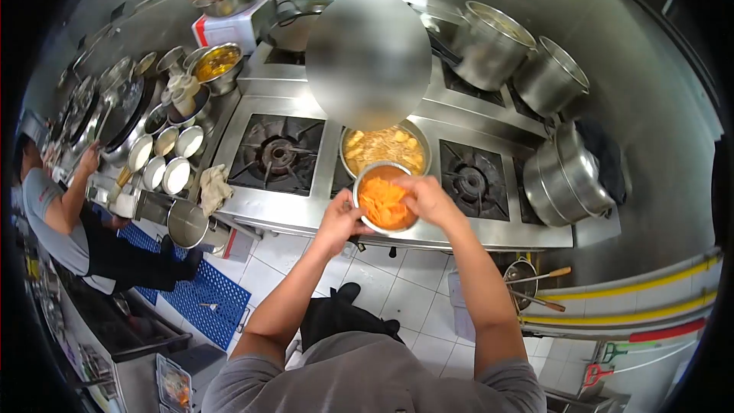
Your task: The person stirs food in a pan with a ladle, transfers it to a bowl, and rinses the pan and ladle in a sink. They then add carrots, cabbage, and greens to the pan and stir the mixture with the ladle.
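A metal bowl (360, 183) with orange sliced pieces (382, 200) inside is held over the stove's front edge. My left hand (342, 222) is closed around the bowl's left side. On the right, my right hand (428, 200) reaches over the rim, its fingers bent together at the orange pieces; whether it grips any is too small to tell. Just beyond the bowl, a wide pan (425, 154) of brownish liquid with yellow chunks sits on the middle burner.
Burners (280, 151) flank the pan. Tall pots (491, 50) stand at the back right, and a large pot (562, 176) at the right. Small white bowls (177, 176) and a cloth (215, 190) lie left. A co-worker (57, 218) stands far left. A blurred disc covers the back centre.
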A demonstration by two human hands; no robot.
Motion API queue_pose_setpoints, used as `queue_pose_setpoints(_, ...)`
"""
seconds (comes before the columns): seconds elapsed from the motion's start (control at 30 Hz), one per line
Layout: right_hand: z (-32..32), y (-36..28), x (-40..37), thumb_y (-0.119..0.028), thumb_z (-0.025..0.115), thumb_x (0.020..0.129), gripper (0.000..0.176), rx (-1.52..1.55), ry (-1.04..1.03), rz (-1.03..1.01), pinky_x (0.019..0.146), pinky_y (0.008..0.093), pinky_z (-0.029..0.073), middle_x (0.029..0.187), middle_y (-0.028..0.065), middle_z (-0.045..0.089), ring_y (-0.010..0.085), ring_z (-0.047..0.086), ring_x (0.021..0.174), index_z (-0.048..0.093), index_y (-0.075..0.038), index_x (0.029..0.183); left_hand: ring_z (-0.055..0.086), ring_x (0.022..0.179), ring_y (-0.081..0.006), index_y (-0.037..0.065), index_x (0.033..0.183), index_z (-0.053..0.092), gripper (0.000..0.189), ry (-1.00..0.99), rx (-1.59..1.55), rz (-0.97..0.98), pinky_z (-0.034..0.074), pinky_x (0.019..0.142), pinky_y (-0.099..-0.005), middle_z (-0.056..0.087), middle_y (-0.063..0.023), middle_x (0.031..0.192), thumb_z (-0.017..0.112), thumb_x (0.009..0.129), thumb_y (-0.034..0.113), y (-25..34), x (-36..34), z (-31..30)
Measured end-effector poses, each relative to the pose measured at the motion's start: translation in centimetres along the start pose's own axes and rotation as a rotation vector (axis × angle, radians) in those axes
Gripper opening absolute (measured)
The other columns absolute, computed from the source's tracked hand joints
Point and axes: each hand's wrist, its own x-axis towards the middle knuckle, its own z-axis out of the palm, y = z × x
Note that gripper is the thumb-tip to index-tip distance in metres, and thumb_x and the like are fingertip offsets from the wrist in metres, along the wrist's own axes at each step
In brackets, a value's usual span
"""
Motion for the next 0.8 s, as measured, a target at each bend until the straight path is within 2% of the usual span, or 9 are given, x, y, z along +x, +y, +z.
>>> queue_pose_setpoints(0.03,0.1,-0.1,2.2,0.004,0.065,0.071,0.045,0.016,0.01,0.055,0.09,0.0401,0.052,0.107,0.0214,0.068,0.0382,0.065,0.1,0.066,-0.002,0.116,0.07,0.085,-0.0231,0.007,0.096,0.048,0.013,0.034,-0.005,0.06,0.063,0.067,-0.0362,0.064,-0.0123,0.095,0.059,0.089,0.001,0.3,1.3,-1.1)
queue_pose_setpoints(0.13,0.0,0.2,7.2,0.003,0.067,0.08,0.041,0.109,-0.029,0.342,0.077,0.0307,0.054,0.093,0.0161,0.071,0.0184,0.069,0.083,0.065,-0.001,0.12,0.069,0.086,-0.022,0.006,0.095,0.048,0.013,0.092,-0.053,0.131,0.064,0.068,-0.0362,0.063,-0.0116,0.096,0.058,0.089,0.0,0.9,5.3,-3.9)
queue_pose_setpoints(0.17,0.7,1.6,8.4,0.0,0.068,0.085,0.034,0.191,0.03,0.272,0.069,0.0263,0.052,0.09,0.0101,0.07,0.0101,0.064,0.076,0.065,0.0,0.119,0.068,0.084,-0.0216,0.006,0.093,0.047,0.013,0.111,-0.077,0.145,0.064,0.067,-0.0361,0.06,-0.0106,0.095,0.058,0.089,0.0,1.1,6.1,-4.4)
queue_pose_setpoints(0.3,1.1,5.8,11.6,-0.002,0.067,0.09,0.022,0.548,0.128,0.293,0.062,0.0274,0.054,0.094,0.0045,0.07,0.0114,0.065,0.074,0.066,0.003,0.111,0.067,0.08,-0.022,0.006,0.09,0.046,0.014,0.185,-0.14,0.185,0.064,0.063,-0.0356,0.056,-0.009,0.091,0.057,0.089,-0.002,1.4,9.1,-6.7)
queue_pose_setpoints(0.43,2.0,9.0,12.2,-0.005,0.066,0.091,0.031,0.664,0.292,0.544,0.062,0.03,0.059,0.098,0.0083,0.07,0.0159,0.068,0.075,0.06,0.002,0.12,0.071,0.083,-0.0293,0.008,0.089,0.043,0.017,0.249,-0.164,0.192,0.064,0.066,-0.0362,0.06,-0.0141,0.098,0.057,0.088,-0.002,0.9,9.7,-9.6)
queue_pose_setpoints(0.5,6.3,14.9,11.6,-0.007,0.066,0.091,0.035,0.445,0.22,0.633,0.064,0.0305,0.06,0.098,0.0122,0.07,0.021,0.07,0.072,0.058,0.002,0.124,0.071,0.078,-0.0297,0.008,0.089,0.043,0.016,0.273,-0.164,0.201,0.063,0.063,-0.0337,0.062,-0.0141,0.096,0.057,0.088,-0.001,0.9,9.6,-10.9)
queue_pose_setpoints(0.57,8.4,14.2,12.1,-0.007,0.065,0.092,0.039,0.333,0.238,0.757,0.058,0.03,0.059,0.099,0.0107,0.069,0.0185,0.069,0.077,0.056,0.003,0.129,0.071,0.076,-0.029,0.008,0.089,0.043,0.016,0.287,-0.151,0.209,0.063,0.062,-0.0329,0.062,-0.0131,0.093,0.057,0.088,-0.001,1.0,9.3,-11.9)
queue_pose_setpoints(0.67,8.2,9.4,12.4,-0.012,0.072,0.087,0.046,0.153,0.064,0.841,0.057,0.0316,0.058,0.089,0.0136,0.07,0.0208,0.069,0.065,0.057,0.0,0.129,0.071,0.075,-0.0276,0.008,0.089,0.044,0.017,0.305,-0.161,0.226,0.062,0.061,-0.0322,0.061,-0.0111,0.089,0.058,0.088,-0.001,2.0,8.4,-12.0)
queue_pose_setpoints(0.8,8.1,12.0,10.9,-0.019,0.077,0.082,0.046,-0.092,-0.2,0.689,0.061,0.0359,0.057,0.08,0.0175,0.07,0.0243,0.07,0.059,0.063,-0.004,0.123,0.071,0.072,-0.0264,0.008,0.088,0.044,0.017,0.327,-0.152,0.229,0.062,0.06,-0.0312,0.061,-0.011,0.088,0.058,0.088,-0.002,2.7,7.5,-12.6)
